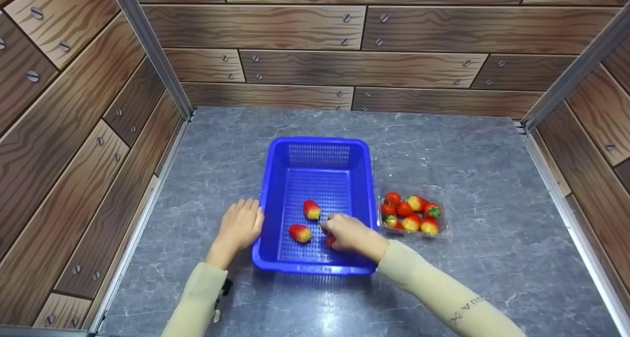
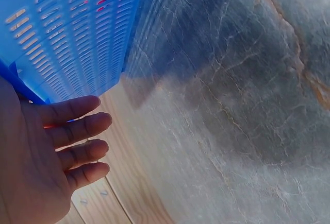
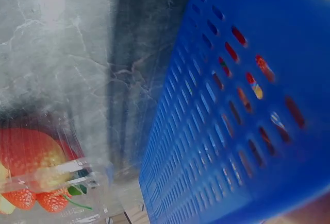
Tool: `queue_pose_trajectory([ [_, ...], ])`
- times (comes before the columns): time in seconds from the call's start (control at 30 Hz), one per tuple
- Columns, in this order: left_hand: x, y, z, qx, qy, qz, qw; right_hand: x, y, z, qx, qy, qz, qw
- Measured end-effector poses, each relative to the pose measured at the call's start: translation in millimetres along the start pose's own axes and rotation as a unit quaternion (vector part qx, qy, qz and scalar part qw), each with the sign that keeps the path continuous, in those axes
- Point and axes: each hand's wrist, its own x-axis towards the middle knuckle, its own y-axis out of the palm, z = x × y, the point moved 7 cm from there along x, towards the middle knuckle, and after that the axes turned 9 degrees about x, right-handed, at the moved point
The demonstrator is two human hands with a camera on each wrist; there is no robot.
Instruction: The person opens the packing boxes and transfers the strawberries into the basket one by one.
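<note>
A blue perforated basket [image 1: 275, 179] stands on the grey marble table, with two strawberries [image 1: 311, 209] [image 1: 299, 232] lying loose on its floor. My right hand [image 1: 349, 233] reaches into the basket's near right corner, fingers curled over a third strawberry [image 1: 330, 241] that shows red beneath them. My left hand [image 1: 240, 225] rests flat against the basket's left outer wall [image 2: 67, 33], fingers [image 2: 77, 128] straight. A clear plastic punnet [image 1: 445, 224] with several strawberries [image 1: 411, 211] sits just right of the basket; its berries [image 3: 31, 157] show at the right wrist view's lower left beside the basket wall [image 3: 247, 121].
Wood-patterned walls enclose the table on the left, back and right, with metal corner posts [image 1: 152, 51]. Bare marble [image 1: 472, 150] stretches behind and to the right of the basket and along the near edge.
</note>
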Motion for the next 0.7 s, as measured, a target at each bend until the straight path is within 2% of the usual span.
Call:
queue_pose_trajectory([
  [0.17,-0.4,0.7,0.2,-0.001,0.002,0.001,1.0,1,-12,3,0.007,0.009,-0.002,1.0],
  [0.33,-0.8,3.3,1.8,-0.007,-0.004,0.019,0.9998,0,-31,6,0.003,0.023,-0.008,1.0],
  [0.7,-1.5,-4.3,-1.8,-0.002,0.011,-0.025,0.9996,-8,-71,9,-0.008,0.003,-0.049,0.999],
])
